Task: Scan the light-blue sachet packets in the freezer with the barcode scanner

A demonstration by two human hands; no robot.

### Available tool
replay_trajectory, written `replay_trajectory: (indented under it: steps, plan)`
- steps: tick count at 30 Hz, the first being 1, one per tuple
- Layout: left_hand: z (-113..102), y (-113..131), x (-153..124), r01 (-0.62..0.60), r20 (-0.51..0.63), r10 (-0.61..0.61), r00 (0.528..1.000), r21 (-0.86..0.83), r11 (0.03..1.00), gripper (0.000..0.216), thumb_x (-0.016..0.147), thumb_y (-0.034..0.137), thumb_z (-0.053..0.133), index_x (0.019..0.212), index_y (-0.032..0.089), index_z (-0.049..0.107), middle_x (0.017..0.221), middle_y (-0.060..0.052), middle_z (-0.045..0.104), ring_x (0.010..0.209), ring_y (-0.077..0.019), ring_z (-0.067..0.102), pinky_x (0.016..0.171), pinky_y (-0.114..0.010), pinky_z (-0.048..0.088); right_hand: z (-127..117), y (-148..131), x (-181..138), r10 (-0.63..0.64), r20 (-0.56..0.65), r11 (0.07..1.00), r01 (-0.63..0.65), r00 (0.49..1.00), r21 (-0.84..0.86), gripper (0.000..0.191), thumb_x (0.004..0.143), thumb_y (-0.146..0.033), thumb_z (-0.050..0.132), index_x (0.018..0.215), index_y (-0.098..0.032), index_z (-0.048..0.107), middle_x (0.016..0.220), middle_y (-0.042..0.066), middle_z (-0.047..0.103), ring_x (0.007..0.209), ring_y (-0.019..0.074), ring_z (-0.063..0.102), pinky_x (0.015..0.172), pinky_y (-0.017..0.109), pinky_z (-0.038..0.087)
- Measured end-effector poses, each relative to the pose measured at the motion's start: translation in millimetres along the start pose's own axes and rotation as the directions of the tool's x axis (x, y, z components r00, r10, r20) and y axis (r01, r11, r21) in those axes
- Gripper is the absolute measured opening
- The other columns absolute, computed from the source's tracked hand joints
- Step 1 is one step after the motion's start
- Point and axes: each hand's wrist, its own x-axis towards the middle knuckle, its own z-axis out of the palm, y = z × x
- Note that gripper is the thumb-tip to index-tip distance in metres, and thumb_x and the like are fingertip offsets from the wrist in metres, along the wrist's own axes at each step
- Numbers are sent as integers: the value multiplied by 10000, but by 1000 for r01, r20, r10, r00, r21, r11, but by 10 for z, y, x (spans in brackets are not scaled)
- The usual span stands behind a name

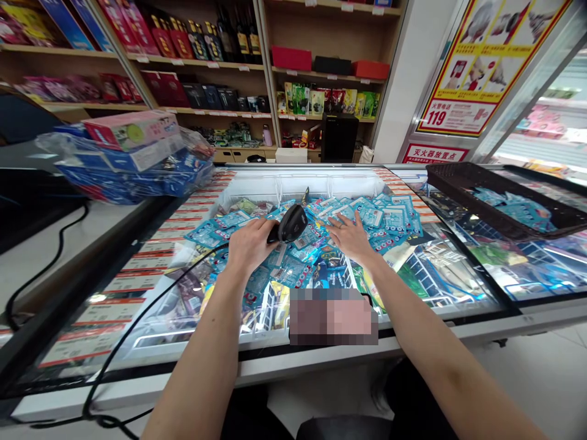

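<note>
On the freezer's glass top, blue packets lie spread in an overlapping heap, many with a printed side up. The left hand is wrapped round the handle of a black scanner, whose head sits over the middle of the heap; its cord trails off to the left and over the near edge. The right hand is open and flat, fingers spread, over the packets just right of the scanner, gripping nothing that shows. To do this well, I would part the overlapping packets, smooth each one, point the scanner squarely since shiny wrapping may glare, and keep the cord slack so it drags nothing
</note>
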Motion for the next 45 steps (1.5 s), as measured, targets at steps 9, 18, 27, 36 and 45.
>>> replay_trajectory:
  steps: [9,18,27,36,45]
  plan:
    - [2,-15,2,23,9,-23,1000,-29,999,337,808,322,547,1131,229,582,993,-83,662,1012,-273,594,724,-330,433,3,153,9,66,-108,993,-76,992,-92,317,959,-244,379,1098,-227,663,1308,52,584,1342,258,376,1134,646,-31]
    - [15,-36,-4,32,16,-32,999,19,999,338,813,355,547,1127,232,573,1022,-73,660,1021,-269,594,740,-336,441,-139,-208,31,-248,-12,966,249,969,71,373,972,-344,376,1301,-257,530,1388,12,513,1362,211,350,1167,529,108]
    - [-30,-18,-4,39,9,-39,999,18,999,328,816,341,532,1123,230,570,1018,-78,660,1016,-265,597,740,-334,449,-162,-402,10,-128,-15,963,128,992,239,383,935,-440,450,1243,-254,583,1249,53,613,1153,210,522,1048,393,317]
    - [-26,-20,-14,25,12,-25,1000,11,1000,320,822,345,527,1114,223,573,1000,-76,659,993,-263,600,712,-324,443,-84,-355,44,1,52,951,-17,999,309,598,854,-518,554,1363,-220,456,1269,92,554,1190,268,461,1014,415,344]
    - [-18,-18,-9,17,-7,-17,1000,-42,999,334,816,360,525,1116,226,584,1009,-76,662,982,-251,604,735,-316,446,-67,-245,41,302,-110,780,-179,947,599,429,823,-300,568,1238,-231,488,1196,74,536,1117,220,518,949,364,423]
